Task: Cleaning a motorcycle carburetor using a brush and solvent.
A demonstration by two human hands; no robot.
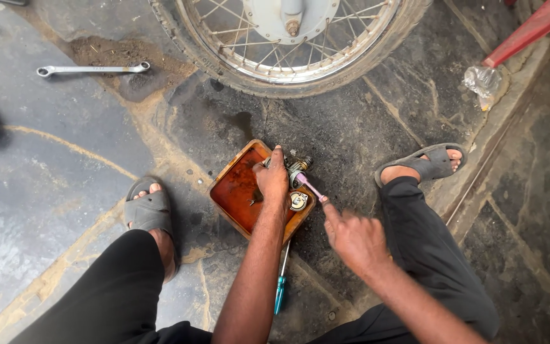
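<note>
Item one: our left hand [272, 180], closed around a small metal engine part [295, 167], which we hold over the far right edge of the tray [232, 191].

Item two: our right hand [354, 241], closed on a pink-handled brush [308, 186]. Its far end touches the metal part; the handle runs back to our forefinger and thumb.

Item three: the tray, rectangular, rust-orange, holding a shallow reddish liquid. It sits on the floor [65, 191] between our two feet, one corner pointing toward the wheel [288, 44].

Item four: a small round metal piece [298, 201], resting at the tray's right edge, just beside our left wrist.

Item five: a screwdriver [281, 280] with a blue-green handle, lying on the floor just below the tray's near corner, partly hidden under our left forearm.

Item six: a spoked wheel with tyre, at the top edge of the view, well apart from the tray.

Item seven: a steel spanner [93, 69], flat on the floor toward the upper left, beside a patch of dirt.

Item eight: grey sandals, one on each foot [149, 210], either side of the tray.
</note>
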